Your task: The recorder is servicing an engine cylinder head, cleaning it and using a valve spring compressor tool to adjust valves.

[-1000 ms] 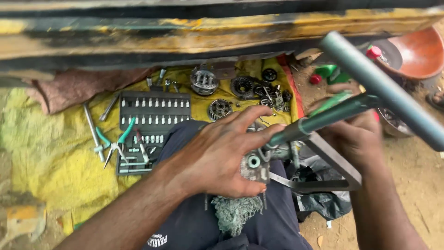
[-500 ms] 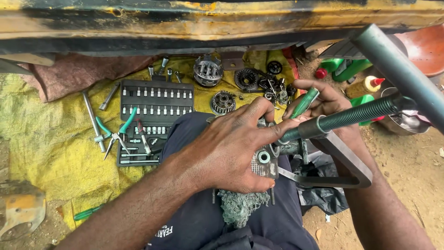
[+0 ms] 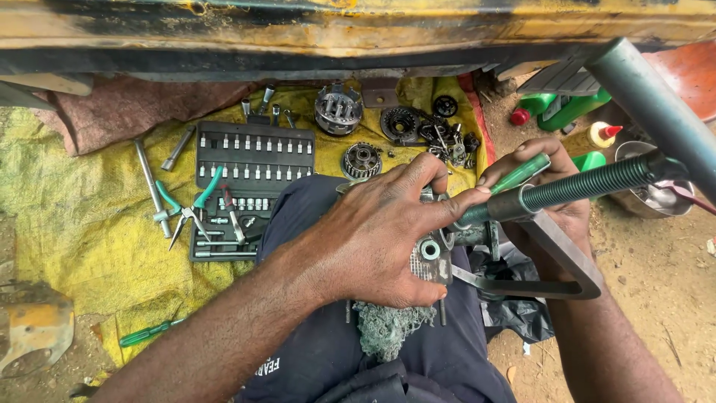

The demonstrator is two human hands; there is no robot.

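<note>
Seated person, seen from above, working over the lap. Left hand lies palm-down across a grey metal engine part resting on the dark-trousered thigh; fingers spread and curled over its top, forefinger stretched toward the right. A ragged grey-green rag hangs from under the part.

Right hand sits just beside the part, to its right. Fingers clenched around a green-handled screwdriver (only the handle shows, tip hidden behind the left forefinger). A dark ribbed tube crosses over this hand, running up to the right; whether the hand also grips it I cannot tell. A flat metal bracket lies bent beneath the wrist.

Beyond the knees, on the ground: yellow tarp carrying an open black socket set, teal-handled pliers, a long steel extension bar, and round clutch pieces with gears near the tarp's far edge. A small green screwdriver lies at the near left edge. Right of the tarp, on bare dirt: a green bottle and a small yellow bottle with red cap. A worn yellow-painted beam spans the top.
</note>
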